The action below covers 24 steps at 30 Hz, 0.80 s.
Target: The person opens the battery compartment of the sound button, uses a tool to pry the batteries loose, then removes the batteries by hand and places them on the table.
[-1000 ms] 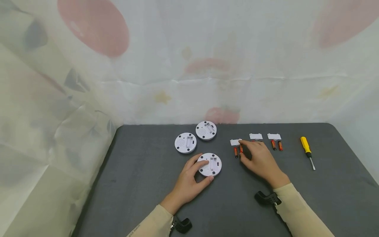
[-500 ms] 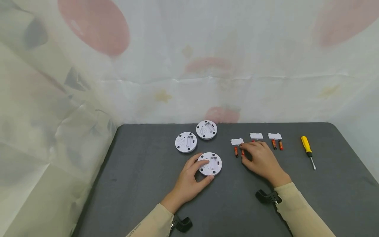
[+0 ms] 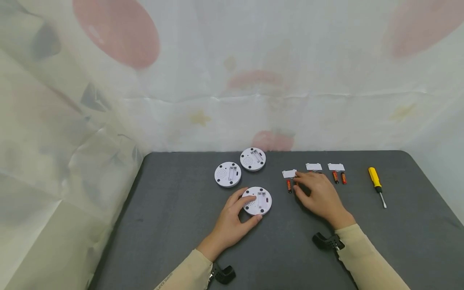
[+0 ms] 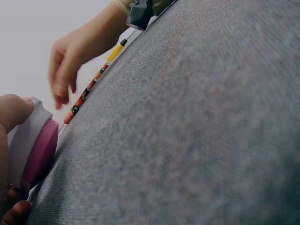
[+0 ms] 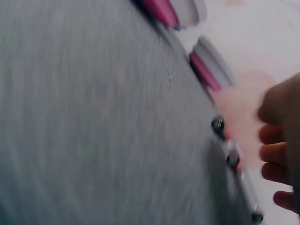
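Observation:
A round white device (image 3: 262,206) with a bare battery compartment lies on the table. My left hand (image 3: 230,225) grips it, thumb on the near edge and fingers on its far side and top. The left wrist view shows a pink face (image 4: 41,152) on its underside. My right hand (image 3: 319,197) hovers with bent fingers over a small red battery (image 3: 296,184), which the fingers partly hide. Beside that lies another red battery (image 3: 288,186), below a white battery cover (image 3: 289,173). In the right wrist view, the fingers (image 5: 274,152) look apart from the batteries.
Two similar round devices, one at left (image 3: 227,174) and one further back (image 3: 252,159), lie behind my left hand. Further right are two more white covers, one of them (image 3: 336,166) above a pair of batteries (image 3: 335,177). A yellow screwdriver (image 3: 375,180) lies at the right.
My right hand has shifted only slightly around the battery, which its fingers now hide more. The left hand and the device have stayed in place.

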Tool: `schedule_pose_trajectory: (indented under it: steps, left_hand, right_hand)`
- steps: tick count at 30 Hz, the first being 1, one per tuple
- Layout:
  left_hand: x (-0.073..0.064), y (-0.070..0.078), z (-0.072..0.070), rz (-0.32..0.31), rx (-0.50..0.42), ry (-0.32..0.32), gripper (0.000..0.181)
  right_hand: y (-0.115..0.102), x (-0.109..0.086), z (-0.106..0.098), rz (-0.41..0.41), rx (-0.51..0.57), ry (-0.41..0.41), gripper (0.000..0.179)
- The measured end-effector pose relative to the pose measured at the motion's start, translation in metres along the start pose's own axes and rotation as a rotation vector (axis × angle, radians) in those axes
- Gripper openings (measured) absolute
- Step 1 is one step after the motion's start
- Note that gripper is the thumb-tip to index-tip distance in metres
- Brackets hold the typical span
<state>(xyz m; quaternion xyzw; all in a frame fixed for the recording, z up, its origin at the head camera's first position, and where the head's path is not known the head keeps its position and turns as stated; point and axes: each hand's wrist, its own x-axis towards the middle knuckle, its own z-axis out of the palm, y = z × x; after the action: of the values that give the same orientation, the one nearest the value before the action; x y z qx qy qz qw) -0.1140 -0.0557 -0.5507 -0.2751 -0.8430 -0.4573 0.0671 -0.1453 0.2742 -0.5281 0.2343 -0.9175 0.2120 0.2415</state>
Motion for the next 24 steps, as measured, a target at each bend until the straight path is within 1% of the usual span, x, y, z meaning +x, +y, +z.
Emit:
schedule_pose_trajectory:
  steps: [3,4,6,9,13,16,18,20,24]
  left_hand:
    - [-0.001,-0.001,0.0,0.006,0.003,0.006,0.052]
    - [-0.001,-0.001,-0.001,0.009,0.004,0.009,0.052]
    - [-0.001,-0.001,-0.001,0.017,0.006,0.017,0.053]
    - [-0.001,-0.001,-0.002,0.021,0.004,0.021,0.053]
    - [-0.001,-0.002,-0.002,0.022,0.008,0.013,0.054]
    - [0.0,-0.002,-0.002,0.019,0.007,0.004,0.054]
    - [0.0,-0.003,-0.001,0.017,0.006,0.005,0.053]
    - [0.0,-0.003,0.0,0.017,0.007,0.014,0.053]
    - [-0.003,-0.003,0.002,0.007,-0.004,0.055,0.052]
  right_hand:
    - [-0.012,0.003,0.003,-0.001,0.133,0.112,0.022]
    - [-0.018,0.005,0.004,-0.01,0.177,0.133,0.019]
    - [-0.03,0.008,0.007,-0.042,0.262,0.141,0.017]
    - [-0.047,0.01,0.012,-0.112,0.339,0.087,0.018]
    - [-0.063,0.008,0.02,-0.179,0.354,-0.008,0.028]
    - [-0.069,0.007,0.023,-0.185,0.353,-0.053,0.033]
    - [-0.071,0.006,0.025,-0.183,0.358,-0.063,0.034]
    - [-0.072,0.005,0.027,-0.181,0.364,-0.064,0.035]
    - [-0.074,0.004,0.034,-0.175,0.367,-0.059,0.038]
